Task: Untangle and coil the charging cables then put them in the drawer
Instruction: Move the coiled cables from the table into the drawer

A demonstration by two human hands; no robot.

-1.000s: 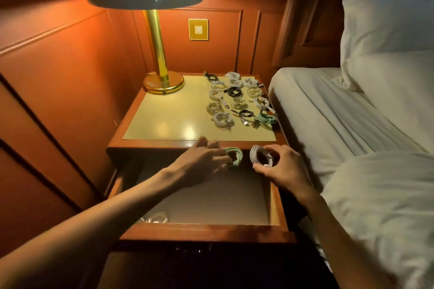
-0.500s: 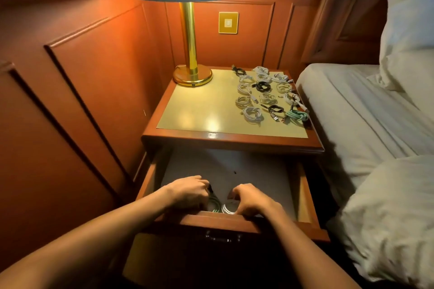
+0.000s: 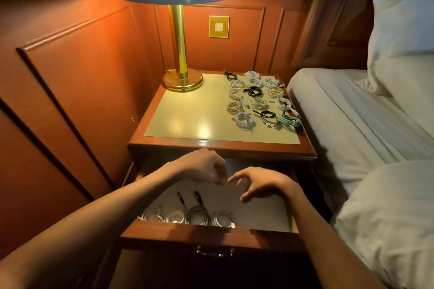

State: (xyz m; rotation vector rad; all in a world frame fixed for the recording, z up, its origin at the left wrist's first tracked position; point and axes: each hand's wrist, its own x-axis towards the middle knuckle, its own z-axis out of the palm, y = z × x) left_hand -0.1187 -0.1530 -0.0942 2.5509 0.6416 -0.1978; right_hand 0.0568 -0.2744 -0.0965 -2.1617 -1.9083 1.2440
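The nightstand drawer (image 3: 265, 216) stands pulled out. Several coiled cables (image 3: 187, 217), white and one green, lie in a row along its front edge. More coiled cables (image 3: 258, 101), white, black and one mint green, lie on the right half of the nightstand top (image 3: 187, 119). My left hand (image 3: 202, 166) and my right hand (image 3: 260, 183) hover above the middle of the drawer, fingers loosely curled and almost touching each other. Neither hand holds anything.
A brass lamp (image 3: 182, 77) with a white shade stands at the back left of the nightstand. A wood-panelled wall runs along the left. A bed (image 3: 352, 112) with white sheets and pillows lies close on the right. A metal pull (image 3: 215, 252) sits on the drawer front.
Both hands set a coil each at the drawer's front edge, let go, and lifted back to the middle of the drawer. The green and white coils now lie in the row.
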